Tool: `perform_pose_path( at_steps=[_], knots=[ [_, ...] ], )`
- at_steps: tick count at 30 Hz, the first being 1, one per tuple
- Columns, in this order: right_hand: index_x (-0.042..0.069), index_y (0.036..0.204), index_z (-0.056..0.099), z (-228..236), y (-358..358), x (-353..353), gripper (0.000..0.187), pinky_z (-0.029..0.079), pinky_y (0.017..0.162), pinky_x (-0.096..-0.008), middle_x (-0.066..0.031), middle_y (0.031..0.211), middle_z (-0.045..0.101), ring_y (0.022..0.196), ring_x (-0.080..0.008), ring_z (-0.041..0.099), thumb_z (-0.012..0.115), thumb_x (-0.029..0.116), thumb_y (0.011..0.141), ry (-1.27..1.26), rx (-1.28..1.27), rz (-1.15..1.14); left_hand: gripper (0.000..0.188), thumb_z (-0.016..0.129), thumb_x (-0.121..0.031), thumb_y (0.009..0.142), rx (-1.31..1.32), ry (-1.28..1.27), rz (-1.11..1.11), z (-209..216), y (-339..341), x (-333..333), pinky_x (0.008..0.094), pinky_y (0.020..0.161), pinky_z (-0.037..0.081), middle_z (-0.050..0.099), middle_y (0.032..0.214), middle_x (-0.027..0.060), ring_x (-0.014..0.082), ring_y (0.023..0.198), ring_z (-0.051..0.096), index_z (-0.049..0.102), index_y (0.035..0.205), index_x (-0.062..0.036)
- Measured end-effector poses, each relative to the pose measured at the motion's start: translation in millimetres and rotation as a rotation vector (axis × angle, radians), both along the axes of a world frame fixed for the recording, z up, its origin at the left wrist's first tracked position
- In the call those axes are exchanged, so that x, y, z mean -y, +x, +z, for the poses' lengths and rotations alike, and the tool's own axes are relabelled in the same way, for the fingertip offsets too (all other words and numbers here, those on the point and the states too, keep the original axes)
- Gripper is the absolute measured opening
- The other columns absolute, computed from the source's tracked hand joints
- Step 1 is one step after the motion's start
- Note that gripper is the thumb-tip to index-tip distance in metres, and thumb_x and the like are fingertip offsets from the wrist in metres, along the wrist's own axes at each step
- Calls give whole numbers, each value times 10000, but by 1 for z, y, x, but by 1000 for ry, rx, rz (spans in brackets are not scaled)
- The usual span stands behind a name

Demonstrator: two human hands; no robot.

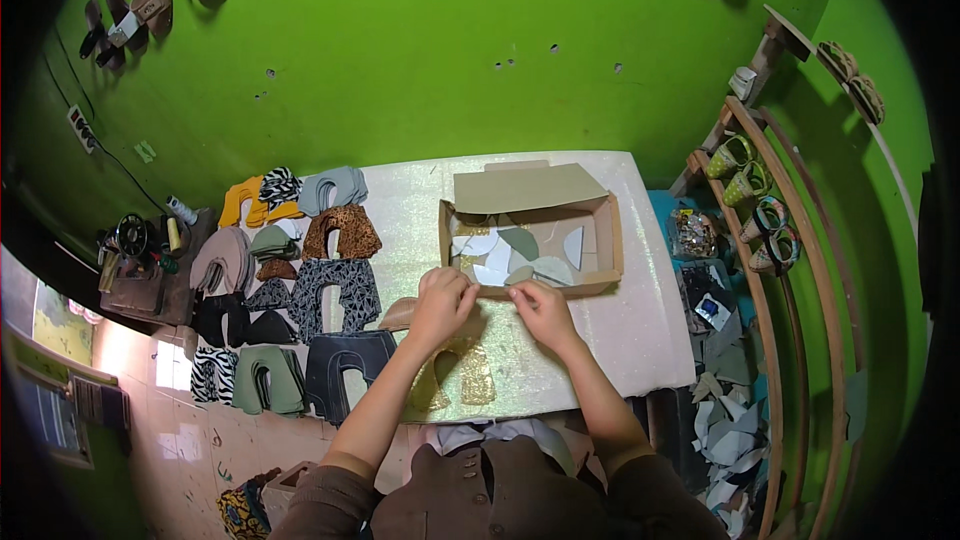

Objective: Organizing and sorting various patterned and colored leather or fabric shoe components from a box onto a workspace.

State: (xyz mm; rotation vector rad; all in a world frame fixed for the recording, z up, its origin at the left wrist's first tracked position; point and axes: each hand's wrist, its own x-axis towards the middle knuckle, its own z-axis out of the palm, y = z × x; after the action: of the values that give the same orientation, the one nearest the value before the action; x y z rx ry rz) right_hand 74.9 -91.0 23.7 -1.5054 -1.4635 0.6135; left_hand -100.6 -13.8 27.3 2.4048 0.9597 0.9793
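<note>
An open cardboard box stands on the pale table, its lid folded back. Inside lie several flat cut-outs, among them a dark green piece, a white piece and a grey-green piece. At the box's near left corner is my left hand, its fingers pressed together. My right hand is closed in a pinch by the near wall. What either hand grips is too small or hidden to name. Gold glittery U-shaped pieces lie below my left wrist at the table's near edge.
Stacks of U-shaped cut pieces, including leopard-print ones and dark ones, cover the table's left side. A sewing machine stands farther left. On the right are a wooden rack with sandals and a heap of scraps.
</note>
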Motion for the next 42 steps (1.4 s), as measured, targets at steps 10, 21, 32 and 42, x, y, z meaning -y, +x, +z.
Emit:
perform_pose_path(
  at_steps=[10,21,32,42],
  knots=[
    [20,884,608,14,51,-25,184,456,640,-319,-130,830,615,738,-263,593,543,185,833,-145,61,-33,162,528,-155,814,-63,10,122,-6,32,-30,413,804,393,502,923,170,331,854,506,539,827,6],
    [14,979,597,-25,97,-101,329,464,756,-368,-181,953,615,868,-308,595,557,278,787,-513,378,150,291,532,-73,781,-105,-21,46,-12,46,-54,429,817,426,469,1136,177,350,958,520,510,1069,-33],
    [51,1059,562,-74,93,-137,419,451,818,-393,-150,1060,568,971,-272,554,596,340,757,-687,810,-12,352,511,-65,788,-96,-159,1,-27,53,-60,423,784,459,440,1163,185,376,892,546,465,1136,-40],
    [36,927,581,-14,96,-117,151,454,711,-365,-152,891,609,822,-305,586,511,112,817,-208,272,221,398,542,-72,794,39,-300,48,-13,41,-57,363,923,395,349,1238,199,366,1118,429,426,1171,-16]
  ],
)
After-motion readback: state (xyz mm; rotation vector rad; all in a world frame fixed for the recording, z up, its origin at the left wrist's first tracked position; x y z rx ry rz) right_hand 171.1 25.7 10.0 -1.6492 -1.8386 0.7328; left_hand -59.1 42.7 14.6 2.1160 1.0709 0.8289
